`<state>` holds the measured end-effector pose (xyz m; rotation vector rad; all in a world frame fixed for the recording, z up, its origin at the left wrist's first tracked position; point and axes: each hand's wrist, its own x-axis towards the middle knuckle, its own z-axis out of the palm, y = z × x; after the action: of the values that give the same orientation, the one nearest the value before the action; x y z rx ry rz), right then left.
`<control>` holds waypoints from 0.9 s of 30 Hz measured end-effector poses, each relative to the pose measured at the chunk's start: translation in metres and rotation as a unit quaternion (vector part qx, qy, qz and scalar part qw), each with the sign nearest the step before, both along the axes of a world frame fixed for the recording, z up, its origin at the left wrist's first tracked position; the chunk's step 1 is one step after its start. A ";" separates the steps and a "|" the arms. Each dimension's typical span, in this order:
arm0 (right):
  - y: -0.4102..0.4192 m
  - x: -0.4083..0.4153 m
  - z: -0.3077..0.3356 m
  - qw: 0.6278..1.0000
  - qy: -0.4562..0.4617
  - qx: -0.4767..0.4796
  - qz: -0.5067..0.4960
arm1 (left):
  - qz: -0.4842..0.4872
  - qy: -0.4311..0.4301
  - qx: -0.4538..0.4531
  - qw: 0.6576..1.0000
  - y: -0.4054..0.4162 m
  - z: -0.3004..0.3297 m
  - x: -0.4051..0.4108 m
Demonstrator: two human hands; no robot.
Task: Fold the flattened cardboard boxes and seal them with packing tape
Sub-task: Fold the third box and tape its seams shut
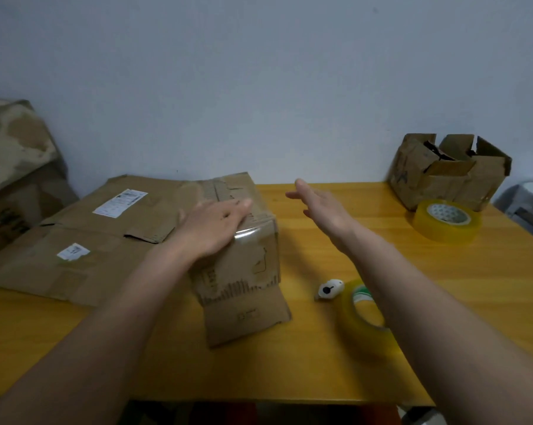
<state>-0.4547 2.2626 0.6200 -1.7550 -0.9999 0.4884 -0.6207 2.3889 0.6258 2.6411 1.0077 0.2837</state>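
Observation:
A folded brown cardboard box [246,271] stands in the middle of the yellow wooden table [335,240], with clear tape across its top edge and a loose flap spread out at its near side. My left hand [213,225] lies flat on the box's top, fingers together. My right hand [320,207] hovers open in the air to the right of the box, touching nothing. A roll of yellowish packing tape [361,314] lies near my right forearm. A second roll [446,220] sits at the back right.
Flattened cardboard boxes [84,237] with white labels lie stacked at the left. A small white tape cutter [328,289] rests beside the near roll. An open, worn box [449,170] stands at the back right corner against the wall. A large box [10,167] stands far left.

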 end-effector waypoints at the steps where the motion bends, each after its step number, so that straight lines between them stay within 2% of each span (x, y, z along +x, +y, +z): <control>1: 0.004 -0.004 0.001 1.000 0.013 0.003 0.004 | -0.010 0.002 -0.015 1.000 0.002 -0.003 -0.002; 5: 0.021 -0.010 0.005 0.999 0.043 -0.001 0.021 | -0.076 -0.062 -0.060 0.993 0.004 -0.001 -0.011; 7: 0.027 -0.009 0.007 0.998 0.062 0.000 0.027 | -0.065 -0.041 -0.026 0.997 0.010 0.000 -0.015; 9: 0.033 -0.010 0.008 0.995 0.090 0.006 0.037 | -0.040 0.020 0.019 0.999 0.014 -0.003 -0.019; 10: 0.037 -0.011 0.007 0.992 0.110 0.011 0.055 | -0.040 0.034 0.013 0.999 0.015 -0.006 -0.020; 13: 0.049 -0.020 -0.002 0.979 0.170 0.023 0.111 | -0.077 0.007 -0.003 0.997 0.017 -0.015 -0.024; 19: 0.050 -0.034 -0.036 0.974 0.176 0.122 0.076 | -0.085 0.011 0.016 0.996 0.021 -0.015 -0.018; 21: 0.047 -0.035 -0.039 0.980 0.131 0.131 0.071 | -0.097 -0.007 0.001 0.995 0.023 -0.016 -0.016; 24: 0.040 -0.029 -0.049 0.992 -0.027 0.108 0.056 | -0.125 -0.041 -0.020 0.991 0.026 -0.017 -0.013; 27: 0.029 -0.015 -0.055 0.982 -0.145 0.077 0.095 | -0.134 -0.038 -0.017 0.990 0.029 -0.017 -0.011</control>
<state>-0.4692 2.2920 0.5654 -1.6275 -1.3833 0.2685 -0.6320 2.4179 0.6089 2.6711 0.6195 0.2998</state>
